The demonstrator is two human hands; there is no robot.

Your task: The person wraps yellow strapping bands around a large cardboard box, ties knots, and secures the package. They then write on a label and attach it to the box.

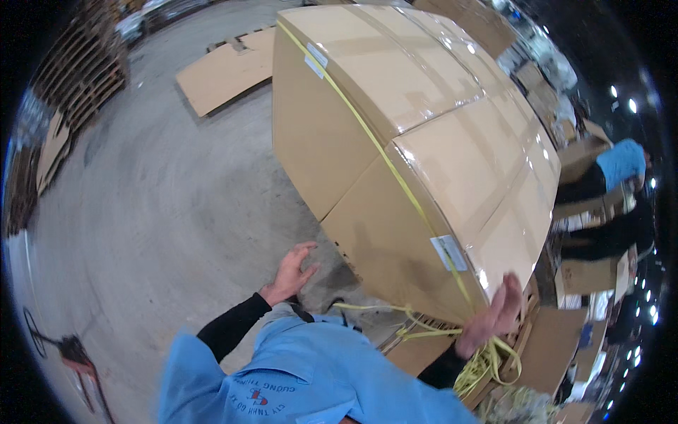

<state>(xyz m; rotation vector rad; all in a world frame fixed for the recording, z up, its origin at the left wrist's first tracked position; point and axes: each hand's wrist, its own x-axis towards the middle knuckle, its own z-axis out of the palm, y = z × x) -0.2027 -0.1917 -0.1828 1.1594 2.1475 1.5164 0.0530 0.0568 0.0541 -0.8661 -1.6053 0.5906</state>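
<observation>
A large block of brown cardboard boxes (395,212), taped on top, stands on a wooden pallet in front of me. A yellow strap (367,131) runs along its upper side edge, past white labels (449,253). My left hand (288,274) is in the air over the floor, left of the boxes, fingers apart and holding nothing. Beside the nearest box corner my right hand (494,314) is raised with its fingers stretched out, slightly blurred; whether it touches the box I cannot tell. Below it lies a tangle of loose yellow strap (487,367), with a length trailing left near my feet.
A flat cardboard-topped pallet (229,71) lies on the concrete floor beyond. Stacked wooden pallets (81,60) stand at far left; a pallet jack (81,367) is at lower left. On the right, a person in a blue shirt (621,166) is among open cartons (590,275).
</observation>
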